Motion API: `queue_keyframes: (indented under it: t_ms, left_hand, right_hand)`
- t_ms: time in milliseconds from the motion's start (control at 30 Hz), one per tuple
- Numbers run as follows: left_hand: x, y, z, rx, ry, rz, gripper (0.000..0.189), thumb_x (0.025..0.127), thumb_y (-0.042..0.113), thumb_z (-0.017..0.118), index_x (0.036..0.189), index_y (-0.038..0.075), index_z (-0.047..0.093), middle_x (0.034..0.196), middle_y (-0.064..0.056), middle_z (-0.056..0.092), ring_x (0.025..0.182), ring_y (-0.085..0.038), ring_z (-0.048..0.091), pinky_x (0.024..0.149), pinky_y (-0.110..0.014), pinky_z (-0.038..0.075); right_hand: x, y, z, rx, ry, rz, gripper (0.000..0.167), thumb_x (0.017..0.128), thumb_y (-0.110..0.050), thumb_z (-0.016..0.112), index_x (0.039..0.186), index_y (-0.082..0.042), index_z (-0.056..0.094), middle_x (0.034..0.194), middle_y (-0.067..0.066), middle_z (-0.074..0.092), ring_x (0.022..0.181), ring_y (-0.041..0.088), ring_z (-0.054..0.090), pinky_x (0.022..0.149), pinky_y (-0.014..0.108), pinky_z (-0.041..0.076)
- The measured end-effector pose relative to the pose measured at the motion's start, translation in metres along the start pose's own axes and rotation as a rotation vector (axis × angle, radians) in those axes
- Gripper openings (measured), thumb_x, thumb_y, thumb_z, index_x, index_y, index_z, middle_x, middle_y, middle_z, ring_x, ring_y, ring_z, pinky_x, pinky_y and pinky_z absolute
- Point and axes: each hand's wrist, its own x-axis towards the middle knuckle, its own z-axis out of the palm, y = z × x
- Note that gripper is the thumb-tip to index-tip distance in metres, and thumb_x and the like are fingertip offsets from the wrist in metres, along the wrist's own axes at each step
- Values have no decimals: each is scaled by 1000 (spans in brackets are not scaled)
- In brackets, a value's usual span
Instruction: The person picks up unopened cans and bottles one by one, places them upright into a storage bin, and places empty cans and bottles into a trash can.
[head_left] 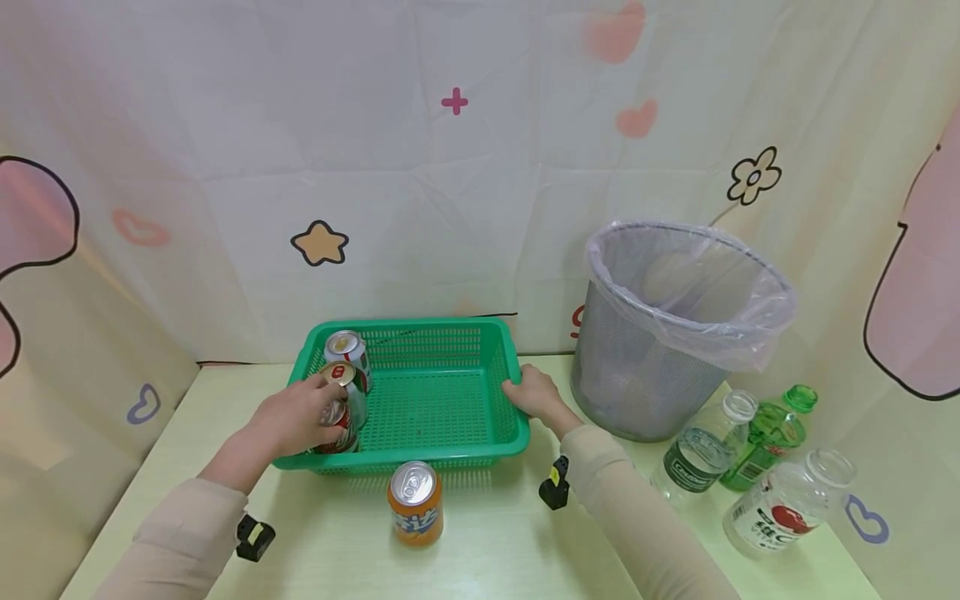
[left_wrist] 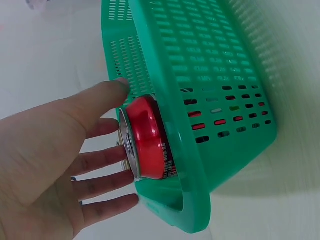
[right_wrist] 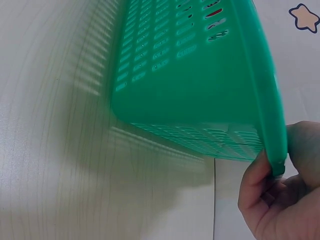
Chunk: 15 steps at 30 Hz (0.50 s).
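Observation:
A green plastic basket (head_left: 423, 461) sits on the table with three drink cans along its left end. My left hand (head_left: 300, 417) is over the nearest one, a red can (left_wrist: 149, 137); in the left wrist view its thumb and spread fingers (left_wrist: 102, 157) are right at the can's top. Behind the red can stand a can with a gold top (head_left: 354, 398) and a white can (head_left: 356, 358) at the back. My right hand (head_left: 536, 393) grips the basket's right rim, thumb and fingers (right_wrist: 255, 182) on either side of it. An orange soda can (head_left: 417, 508) stands in front of the basket.
A mesh bin (head_left: 637, 375) with a plastic liner stands back right. Several empty bottles are in front of it: a clear one (head_left: 701, 454), a green one (head_left: 765, 433) and a wide-mouthed one (head_left: 783, 508). A printed curtain (head_left: 420, 250) hangs behind the table.

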Motion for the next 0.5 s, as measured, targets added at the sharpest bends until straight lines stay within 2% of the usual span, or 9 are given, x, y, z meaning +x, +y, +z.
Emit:
queue_keyframes:
  t_ms: [133, 267, 500]
  left_hand:
    - [-2, 2, 1, 32, 58, 42, 45, 77, 32, 73, 113, 9, 61, 109, -12, 56, 92, -30, 55, 69, -45, 51]
    - [-4, 6, 3, 57, 116, 96, 46, 75, 35, 74, 112, 9, 61, 109, -12, 57, 91, -30, 56, 72, -44, 51]
    - [-5, 15, 4, 21, 160, 187, 45, 75, 35, 74, 109, 9, 61, 107, -9, 56, 91, -25, 55, 76, -41, 51]
  right_hand:
    - [0, 0, 0, 6, 2, 4, 33, 90, -23, 48, 110, 3, 51, 88, 13, 59, 63, 17, 56, 49, 25, 48]
    - [0, 0, 0, 16, 1, 10, 33, 90, -23, 48, 110, 3, 51, 89, 13, 59, 64, 17, 57, 49, 25, 49]
    - [-1, 0, 0, 10, 3, 7, 34, 91, -24, 48, 112, 3, 50, 90, 13, 59, 65, 17, 57, 50, 26, 48]
